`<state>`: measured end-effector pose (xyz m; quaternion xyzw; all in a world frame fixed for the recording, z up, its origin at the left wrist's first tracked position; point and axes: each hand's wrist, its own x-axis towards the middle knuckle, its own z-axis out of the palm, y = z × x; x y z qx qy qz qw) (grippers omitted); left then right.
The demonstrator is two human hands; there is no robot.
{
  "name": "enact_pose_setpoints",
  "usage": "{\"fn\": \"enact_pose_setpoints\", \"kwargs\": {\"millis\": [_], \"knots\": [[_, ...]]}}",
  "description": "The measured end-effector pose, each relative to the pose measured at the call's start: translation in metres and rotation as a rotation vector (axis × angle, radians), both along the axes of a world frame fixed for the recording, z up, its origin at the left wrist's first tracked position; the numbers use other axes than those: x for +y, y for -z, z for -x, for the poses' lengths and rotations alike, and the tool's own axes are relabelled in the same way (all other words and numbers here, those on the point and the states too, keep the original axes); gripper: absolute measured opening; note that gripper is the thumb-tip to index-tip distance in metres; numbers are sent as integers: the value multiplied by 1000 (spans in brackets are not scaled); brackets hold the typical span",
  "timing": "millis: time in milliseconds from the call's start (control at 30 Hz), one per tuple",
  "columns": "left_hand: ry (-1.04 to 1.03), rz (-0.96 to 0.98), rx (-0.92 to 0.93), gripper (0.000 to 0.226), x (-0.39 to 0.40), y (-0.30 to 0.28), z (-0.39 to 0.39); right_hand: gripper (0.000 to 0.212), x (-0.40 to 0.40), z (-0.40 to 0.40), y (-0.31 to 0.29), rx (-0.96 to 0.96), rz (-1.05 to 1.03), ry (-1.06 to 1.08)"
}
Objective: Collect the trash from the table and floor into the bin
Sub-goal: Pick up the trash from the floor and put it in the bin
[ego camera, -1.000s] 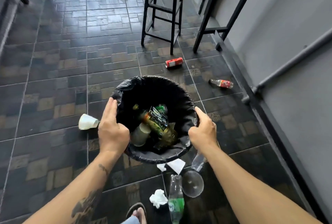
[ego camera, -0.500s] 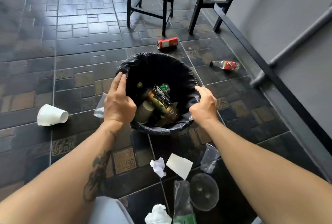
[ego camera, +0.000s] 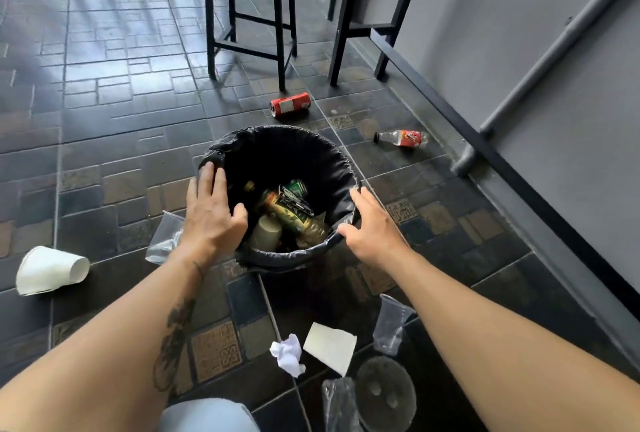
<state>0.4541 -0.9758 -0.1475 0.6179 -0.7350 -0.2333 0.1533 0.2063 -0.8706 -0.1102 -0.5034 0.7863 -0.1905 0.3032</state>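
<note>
Bin point(ego camera: 242, 144) w/ black liner is sitting on the floor tiles, part-filled w/ bottles and cans; prob light but floppy at the liner, so best gripped at the stiff rim. Left hand point(ego camera: 211, 213) is resting on the bin's left rim, fingers spread. Right hand point(ego camera: 372, 227) is touching the bin's right rim, fingers loosely extended, gripping nothing.

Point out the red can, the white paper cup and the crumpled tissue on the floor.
red can point(ego camera: 290, 104), head view, middle of its side.
white paper cup point(ego camera: 50, 270), head view, its side wall.
crumpled tissue point(ego camera: 288, 354), head view, its centre.
</note>
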Motion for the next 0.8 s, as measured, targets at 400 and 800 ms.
{"fn": "enact_pose_setpoints", "kwargs": {"millis": [400,800], "knots": [[130,222,-138,62,24,-34,52,64,17,14,12,133,125,27],[830,307,-172,57,161,23,141,82,140,42,90,91,-424,327]]}}
